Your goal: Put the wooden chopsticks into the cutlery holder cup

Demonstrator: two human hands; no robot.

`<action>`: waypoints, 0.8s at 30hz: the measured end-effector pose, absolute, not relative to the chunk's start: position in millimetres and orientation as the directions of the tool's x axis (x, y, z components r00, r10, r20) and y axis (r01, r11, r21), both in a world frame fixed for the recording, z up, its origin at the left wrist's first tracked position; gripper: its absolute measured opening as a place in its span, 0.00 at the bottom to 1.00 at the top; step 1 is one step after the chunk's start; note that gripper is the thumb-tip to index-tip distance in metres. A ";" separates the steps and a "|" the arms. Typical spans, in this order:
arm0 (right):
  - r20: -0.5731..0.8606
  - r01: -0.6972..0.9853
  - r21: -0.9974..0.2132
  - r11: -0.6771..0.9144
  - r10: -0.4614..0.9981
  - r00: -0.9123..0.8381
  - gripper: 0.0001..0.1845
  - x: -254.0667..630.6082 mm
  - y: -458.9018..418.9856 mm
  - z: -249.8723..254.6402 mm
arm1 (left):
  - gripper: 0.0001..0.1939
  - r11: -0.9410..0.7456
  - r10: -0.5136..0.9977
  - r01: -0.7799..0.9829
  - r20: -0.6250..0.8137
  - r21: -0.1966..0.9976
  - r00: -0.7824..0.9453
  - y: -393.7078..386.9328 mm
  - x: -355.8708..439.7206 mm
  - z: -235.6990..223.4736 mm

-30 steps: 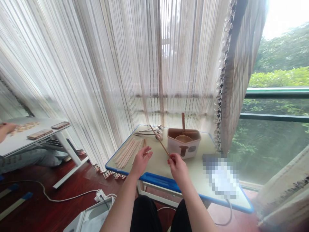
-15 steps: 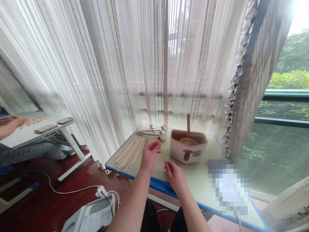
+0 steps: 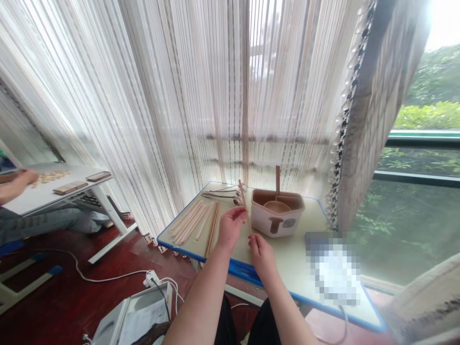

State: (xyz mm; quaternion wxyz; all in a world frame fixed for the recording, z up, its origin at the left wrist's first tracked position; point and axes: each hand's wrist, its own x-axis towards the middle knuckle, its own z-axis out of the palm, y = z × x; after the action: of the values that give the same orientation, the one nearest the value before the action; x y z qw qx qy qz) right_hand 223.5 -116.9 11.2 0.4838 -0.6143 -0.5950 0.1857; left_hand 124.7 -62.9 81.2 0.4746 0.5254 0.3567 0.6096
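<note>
My left hand (image 3: 230, 226) and my right hand (image 3: 261, 253) both pinch one thin wooden stick (image 3: 244, 203), which slants up and away over the blue-edged table (image 3: 251, 273). The left fingers close on its middle, the right fingers on its near end. A pile of several similar sticks (image 3: 196, 221) lies on the table left of my left hand. A beige divided holder (image 3: 277, 215) with a wooden piece standing in it sits just beyond my right hand.
Metal utensils (image 3: 221, 193) lie at the table's far edge by the string curtain (image 3: 201, 96). A blurred object (image 3: 336, 270) rests on the table's right. Another person's arm (image 3: 14, 184) reaches over a white table at left. A cable and power strip (image 3: 153, 280) lie on the floor.
My left hand rose from open above the table to pinch the stick's middle. The stick has swung more upright. The view shifted slightly.
</note>
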 end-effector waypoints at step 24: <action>0.449 0.512 -0.807 0.294 0.869 0.207 0.19 220.4 -126.5 14.7 | 0.16 -0.373 0.924 -0.174 0.382 0.912 0.024 -89.0 121.3 94.9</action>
State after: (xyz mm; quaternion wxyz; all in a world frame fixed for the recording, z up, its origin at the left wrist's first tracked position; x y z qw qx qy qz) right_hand 220.4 -126.5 14.7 0.5286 -0.5694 -0.6065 0.1690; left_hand 121.3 -89.0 94.9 0.4481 0.5578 0.3360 0.6125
